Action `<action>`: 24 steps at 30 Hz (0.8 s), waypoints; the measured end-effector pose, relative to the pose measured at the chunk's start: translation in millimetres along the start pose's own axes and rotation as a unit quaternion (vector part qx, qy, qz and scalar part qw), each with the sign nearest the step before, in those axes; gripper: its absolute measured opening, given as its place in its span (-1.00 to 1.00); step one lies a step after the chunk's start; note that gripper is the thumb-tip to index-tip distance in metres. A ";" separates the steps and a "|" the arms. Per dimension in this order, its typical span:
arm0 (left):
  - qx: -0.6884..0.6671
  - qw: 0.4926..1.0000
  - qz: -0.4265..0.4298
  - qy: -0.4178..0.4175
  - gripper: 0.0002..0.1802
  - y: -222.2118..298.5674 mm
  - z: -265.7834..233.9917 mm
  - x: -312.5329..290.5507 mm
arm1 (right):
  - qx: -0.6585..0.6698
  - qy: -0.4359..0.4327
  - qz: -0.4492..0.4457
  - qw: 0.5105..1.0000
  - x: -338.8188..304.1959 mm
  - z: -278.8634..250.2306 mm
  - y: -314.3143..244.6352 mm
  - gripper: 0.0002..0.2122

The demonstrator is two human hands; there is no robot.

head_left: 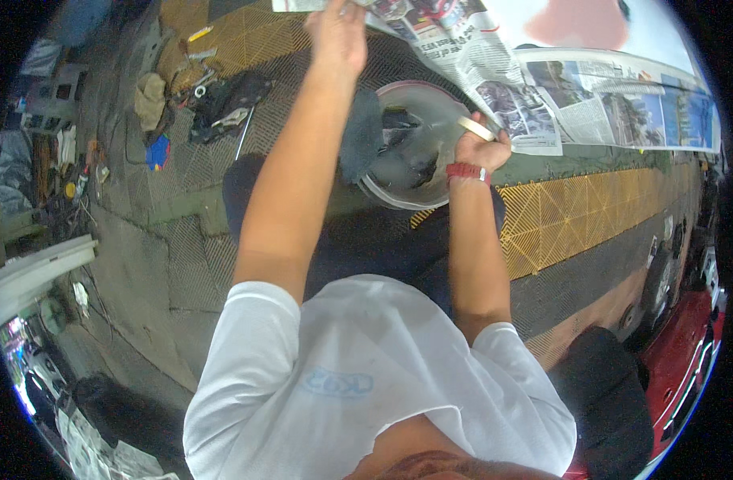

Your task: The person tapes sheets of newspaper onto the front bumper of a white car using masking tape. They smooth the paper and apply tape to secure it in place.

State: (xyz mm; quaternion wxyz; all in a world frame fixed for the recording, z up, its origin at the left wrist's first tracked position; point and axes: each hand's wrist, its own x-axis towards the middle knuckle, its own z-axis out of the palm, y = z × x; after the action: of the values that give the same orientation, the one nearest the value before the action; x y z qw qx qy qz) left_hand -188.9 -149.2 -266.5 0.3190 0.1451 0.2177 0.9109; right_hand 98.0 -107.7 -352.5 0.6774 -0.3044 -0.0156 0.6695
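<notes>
A sheet of newspaper [462,68] stretches between my two hands at the top. My left hand [338,36], reaching far forward, is closed on its upper left edge, though the fingertips are partly cut off. Near the sheet's lower corner, my right hand [482,146] is closed around a cream roll of masking tape [477,128] and touches the paper. A red watch [468,171] is on that wrist. More newspaper [622,108] hangs along the lower edge of a white panel [662,32] with a pinkish patch.
A round tub [454,172] with dark things in it stands below my hands, beside a dark grey object [361,132]. Cloths and tools [222,104] lie on the grid floor at left. A red car body [686,360] and a black seat-like shape [602,400] are at lower right.
</notes>
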 end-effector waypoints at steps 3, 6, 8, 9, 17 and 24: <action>0.094 0.994 -0.014 0.058 -0.32 -34.1 17.0 -10.6 | -0.014 -0.013 -0.019 1.000 16.6 -4.3 3.2 -0.51; 0.334 0.935 -0.068 0.095 -0.43 -36.2 30.3 -18.9 | -0.039 0.003 -0.043 0.998 7.7 7.1 6.8 -0.49; 0.280 0.949 -0.135 0.061 -0.50 -32.1 34.8 -21.3 | -0.046 0.004 -0.072 0.996 10.8 6.2 2.3 -0.50; 0.256 0.953 -0.155 0.041 -0.52 -31.6 27.0 -17.6 | -0.047 -0.009 -0.070 0.996 6.7 8.7 -0.9 -0.52; 0.305 0.920 -0.245 -0.024 -0.65 -44.4 -19.6 22.3 | -0.146 0.053 0.037 0.987 -46.4 -7.5 16.7 -0.55; 0.272 0.927 -0.240 -0.094 -0.62 -51.1 -54.3 39.7 | -0.494 -0.294 0.018 0.818 -104.9 55.1 86.8 -0.59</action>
State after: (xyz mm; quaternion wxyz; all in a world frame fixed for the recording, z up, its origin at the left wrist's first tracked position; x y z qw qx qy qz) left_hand -214.3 -104.3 -333.4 0.4957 0.2542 0.4545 0.6951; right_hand -14.4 -189.4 -304.7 0.3868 -0.3869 -0.5379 0.6413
